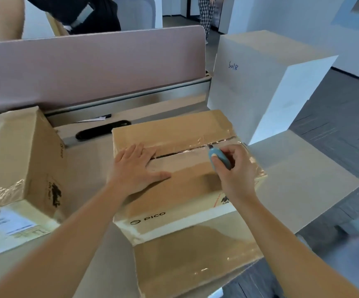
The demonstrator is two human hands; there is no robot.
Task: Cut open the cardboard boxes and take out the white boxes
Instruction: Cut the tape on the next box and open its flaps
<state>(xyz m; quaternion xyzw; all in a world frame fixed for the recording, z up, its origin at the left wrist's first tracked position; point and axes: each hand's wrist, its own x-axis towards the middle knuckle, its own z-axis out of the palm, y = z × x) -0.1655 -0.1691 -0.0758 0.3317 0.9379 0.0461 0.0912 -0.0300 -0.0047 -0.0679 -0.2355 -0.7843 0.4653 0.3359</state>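
On the desk (92,155), the cardboard box (180,130) sits at centre. The left hand (136,168) lies spread flat on it; at 3 o'clock the right hand (234,168) grips a blue cutter (219,158) at the taped seam (195,149).

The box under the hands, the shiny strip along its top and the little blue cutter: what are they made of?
Cardboard box: matte brown corrugated card, apparently, printed PICO. Packing tape: clear glossy plastic film; it glints and wrinkles. Box cutter: smooth pale-blue body, probably plastic; its blade is too small to judge.
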